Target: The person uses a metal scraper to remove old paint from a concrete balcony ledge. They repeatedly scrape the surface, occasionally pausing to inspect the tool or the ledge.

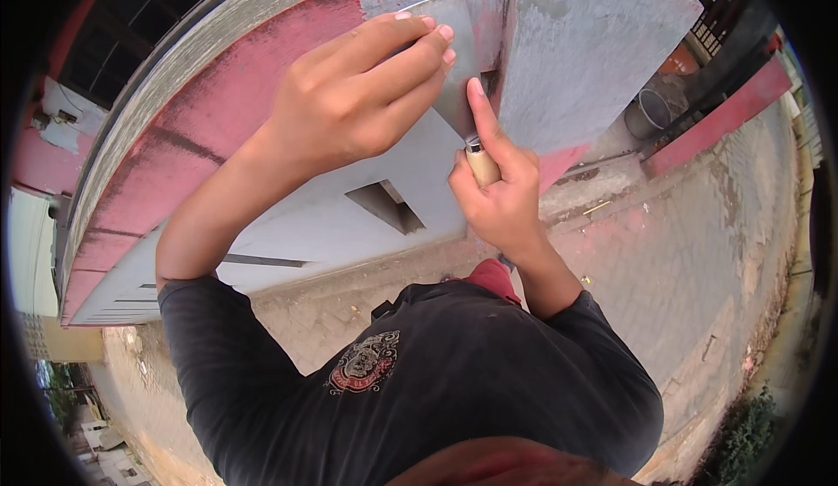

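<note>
A wide metal putty knife (456, 93) with a pale wooden handle stands upright against the top of the wall. Wrapped around its handle is my right hand (502, 181), the index finger stretched up along the blade's edge. Over the upper blade lies my left hand (358, 93), fingers extended and fingertips on or just above the metal; its thumb is hidden. Behind the blade, the pink wall band (253, 76) carries uneven patches of grey. To the right a grey-coated pillar (585, 50) adjoins it.
Below the band, the pale wall has a slanted vent opening (384, 205). A weathered ledge (166, 41) runs along the wall's top edge. A bucket (647, 114) stands at the right beside a low pink wall (720, 119). Paved ground (646, 259) stretches around me.
</note>
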{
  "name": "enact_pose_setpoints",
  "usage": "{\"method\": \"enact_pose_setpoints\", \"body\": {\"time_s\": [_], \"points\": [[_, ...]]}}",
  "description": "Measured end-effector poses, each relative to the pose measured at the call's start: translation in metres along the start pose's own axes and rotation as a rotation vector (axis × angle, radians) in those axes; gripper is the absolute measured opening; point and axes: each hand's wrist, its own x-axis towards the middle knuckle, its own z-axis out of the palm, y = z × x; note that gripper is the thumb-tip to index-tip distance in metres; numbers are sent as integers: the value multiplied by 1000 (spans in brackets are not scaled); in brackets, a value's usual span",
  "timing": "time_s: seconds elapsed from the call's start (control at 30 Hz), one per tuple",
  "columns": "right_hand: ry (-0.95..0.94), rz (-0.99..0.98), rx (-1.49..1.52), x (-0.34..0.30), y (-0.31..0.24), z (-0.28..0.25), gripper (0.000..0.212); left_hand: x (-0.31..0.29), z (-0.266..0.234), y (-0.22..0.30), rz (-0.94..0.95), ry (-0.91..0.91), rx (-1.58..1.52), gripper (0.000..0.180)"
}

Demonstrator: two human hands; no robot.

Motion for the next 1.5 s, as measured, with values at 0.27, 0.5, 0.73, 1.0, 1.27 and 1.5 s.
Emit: {"method": "enact_pose_setpoints", "body": {"time_s": [0.27, 0.5, 0.73, 1.0, 1.27, 1.5], "points": [[14, -41, -9, 2, 7, -1, 73, -3, 2, -2, -40, -58, -33, 20], [72, -142, -102, 3, 12, 2, 79, -2, -2, 3, -52, -80, -40, 28], [23, -100, -74, 8, 10, -1, 74, 2, -1, -2, -41, -50, -9, 19], [-37, -38, -25, 11, 0, -8, 74, 10, -1, -6, -46, -11, -6, 8], [-30, -81, -46, 11, 10, -3, 74, 5, -1, -6, -12, -49, 11, 18], [11, -93, -81, 13, 10, -1, 75, 4, 3, -10, -1, -25, 19, 7]]}}
